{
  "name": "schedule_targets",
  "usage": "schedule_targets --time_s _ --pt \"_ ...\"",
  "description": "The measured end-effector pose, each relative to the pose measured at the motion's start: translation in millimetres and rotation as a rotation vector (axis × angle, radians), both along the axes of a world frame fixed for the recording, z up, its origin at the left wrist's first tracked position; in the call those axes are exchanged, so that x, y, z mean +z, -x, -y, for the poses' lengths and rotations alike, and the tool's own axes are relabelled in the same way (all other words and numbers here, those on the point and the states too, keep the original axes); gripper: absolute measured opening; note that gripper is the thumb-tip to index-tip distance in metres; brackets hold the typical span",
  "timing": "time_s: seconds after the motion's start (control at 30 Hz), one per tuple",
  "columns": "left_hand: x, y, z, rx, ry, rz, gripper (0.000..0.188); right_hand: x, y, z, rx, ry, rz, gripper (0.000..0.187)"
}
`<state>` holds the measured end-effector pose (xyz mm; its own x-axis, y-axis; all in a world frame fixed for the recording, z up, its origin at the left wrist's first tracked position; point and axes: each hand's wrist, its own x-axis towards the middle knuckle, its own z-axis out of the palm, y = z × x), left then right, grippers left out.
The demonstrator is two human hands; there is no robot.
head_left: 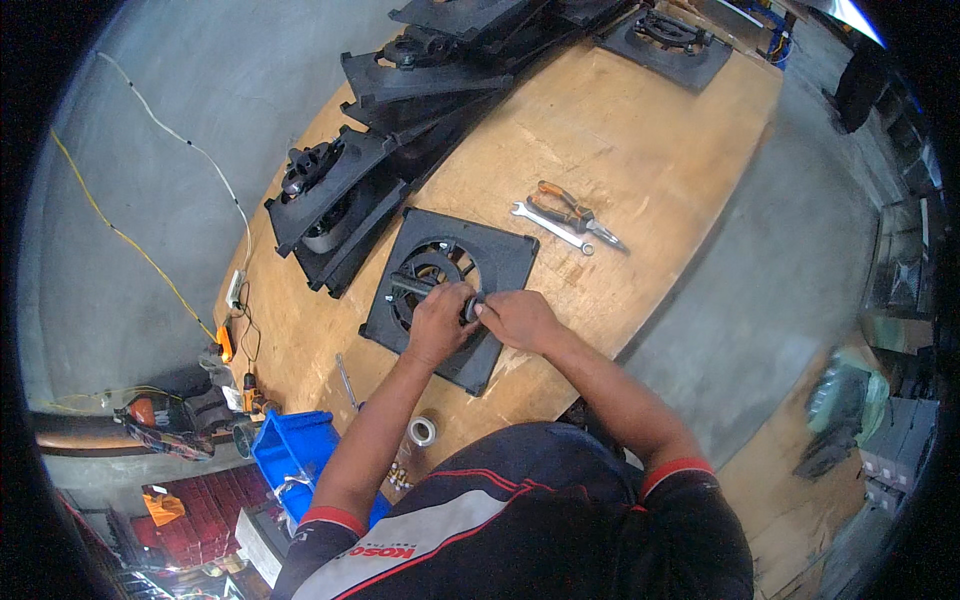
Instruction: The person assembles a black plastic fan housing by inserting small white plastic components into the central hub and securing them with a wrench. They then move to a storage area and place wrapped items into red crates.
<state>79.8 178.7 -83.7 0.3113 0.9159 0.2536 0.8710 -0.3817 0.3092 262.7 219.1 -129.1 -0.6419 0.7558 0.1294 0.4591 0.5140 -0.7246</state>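
Note:
A square black plastic frame point(506, 250) with a round opening and a ring-shaped bracket point(432, 270) lies on the wooden table in front of me. Over the right side of the opening, my left hand point(443, 322) is closed, its fingers bent at the bracket. What those fingers grip is hidden. Close beside it, my right hand point(518, 320) pinches a small dark grey piece point(471, 309) between thumb and fingers. The two hands nearly touch around this piece, and its exact kind does not show.
Combination pliers point(562, 207) and a wrench point(553, 228) lie beyond my right hand. Stacked black frames point(335, 185) line the table's left side; another frame point(668, 48) sits far right. Near me are a tape roll point(422, 431), a blue bin point(290, 440) and a cordless drill point(252, 394).

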Motion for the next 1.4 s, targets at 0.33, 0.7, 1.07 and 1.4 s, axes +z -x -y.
schedule_targets --time_s 0.33,0.7,1.07,1.4 --pt "-4 1 2 0.032 0.017 0.015 0.054 -1 1 6 -0.048 -0.152 -0.021 0.032" --pt "-2 0 1 0.018 0.007 0.007 0.054 9 -5 8 -0.079 -0.065 -0.079 0.039" --pt "-4 1 1 0.020 -0.006 0.010 0.051 -5 3 5 -0.046 0.124 -0.071 0.041" --pt "-2 1 -1 0.008 -0.016 0.018 0.051 1 3 4 -0.033 0.129 -0.098 0.036"
